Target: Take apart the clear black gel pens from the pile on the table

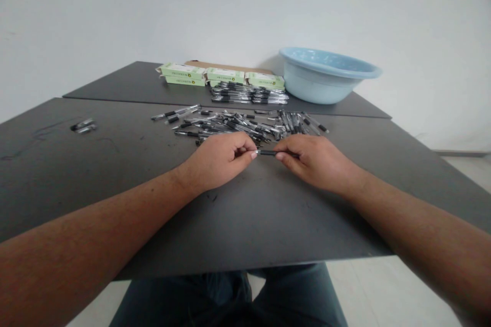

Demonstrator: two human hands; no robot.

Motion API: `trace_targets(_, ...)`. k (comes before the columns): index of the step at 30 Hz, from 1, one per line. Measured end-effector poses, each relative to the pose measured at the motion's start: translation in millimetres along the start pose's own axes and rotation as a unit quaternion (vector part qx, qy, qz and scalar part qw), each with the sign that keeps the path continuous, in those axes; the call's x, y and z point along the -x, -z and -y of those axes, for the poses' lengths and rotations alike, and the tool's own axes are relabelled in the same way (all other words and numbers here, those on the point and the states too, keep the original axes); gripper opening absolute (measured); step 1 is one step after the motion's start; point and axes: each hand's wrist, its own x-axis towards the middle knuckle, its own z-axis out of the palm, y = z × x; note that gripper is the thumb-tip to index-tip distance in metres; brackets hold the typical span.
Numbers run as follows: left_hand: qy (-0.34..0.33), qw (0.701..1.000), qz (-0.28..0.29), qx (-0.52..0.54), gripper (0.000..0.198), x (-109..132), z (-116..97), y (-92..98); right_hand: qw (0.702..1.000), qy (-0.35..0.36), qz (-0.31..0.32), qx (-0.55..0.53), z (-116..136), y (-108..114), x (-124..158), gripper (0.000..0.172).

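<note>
Between both hands, level above the front of the dark table, is a pen with a black grip. My left hand pinches its left, tip end between thumb and forefinger. My right hand is closed round the barrel on the other side, so most of that half is hidden. Just behind the hands spreads a loose heap of pens, clear with black grips, lying at many angles. Further back, a neater stack of similar pens lies on the table.
Light green boxes stand stacked in a row at the back. A pale blue basin rests at the back right. Some small clear and dark pieces lie at the left of the dark table. A seam crosses the tabletop behind the heap.
</note>
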Motion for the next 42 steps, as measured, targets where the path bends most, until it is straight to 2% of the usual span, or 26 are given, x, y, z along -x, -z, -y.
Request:
trace_targets(3,-0.001,1.0,-0.001,-0.002,0.01,0.1,-0.6,0.4,1.0,-0.001,0.01,-0.006,0.0,-0.4,-0.2,0.019)
trace_targets(9,-0.001,1.0,0.003,0.0,0.011,-0.3,-0.2,0.6,0.999,-0.021,-0.016,-0.04,-2.4,-2.0,1.0,0.011)
trace_targets(15,-0.011,1.0,0.014,-0.004,0.012,-0.5,1.8,1.7,1.0,-0.001,0.025,-0.009,-1.4,1.0,-0.2,0.017)
trace_targets(25,-0.005,1.0,0.015,0.013,0.011,-0.4,1.5,1.5,0.999,-0.003,0.036,-0.026,1.8,-1.0,-0.7,0.017)
trace_targets(28,-0.005,1.0,0.005,0.014,0.011,0.7,0.9,1.8,0.999,-0.011,0.028,-0.045,2.2,-2.8,0.2,0.016)
trace_targets(33,-0.013,1.0,-0.012,-0.002,0.01,1.3,0.0,3.6,0.995,-0.048,-0.023,-0.088,1.6,-2.6,1.0,0.016)
trace_targets(37,-0.016,1.0,0.003,-0.003,0.011,0.9,-0.1,4.7,0.996,-0.038,-0.002,-0.079,1.7,-0.5,0.1,0.008)
trace_targets(39,-0.019,1.0,0.009,0.0,0.012,0.8,-0.2,4.9,0.996,-0.037,0.013,-0.078,1.9,-0.5,0.2,0.011)
trace_targets(42,-0.013,1.0,0.005,0.004,0.012,0.9,-0.4,4.9,0.994,-0.053,0.004,-0.1,2.1,-1.4,1.2,0.015)
